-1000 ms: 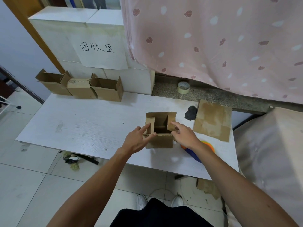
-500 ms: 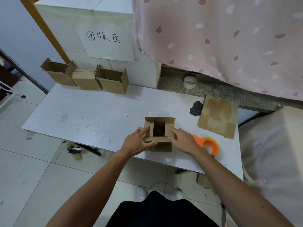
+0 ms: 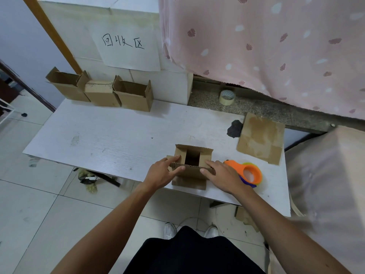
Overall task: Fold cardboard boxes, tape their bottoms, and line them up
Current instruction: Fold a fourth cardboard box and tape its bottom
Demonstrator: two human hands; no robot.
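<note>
Both forearms (image 3: 118,224) extended forward, left grip (image 3: 162,172), right grip (image 3: 221,175) palms down (fingers straight, thumbs inward)

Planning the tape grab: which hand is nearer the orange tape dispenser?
Right. The right hand is on the right side of the cardboard box, directly beside the orange tape dispenser. The left hand is on the box's left side, farther away.
</note>
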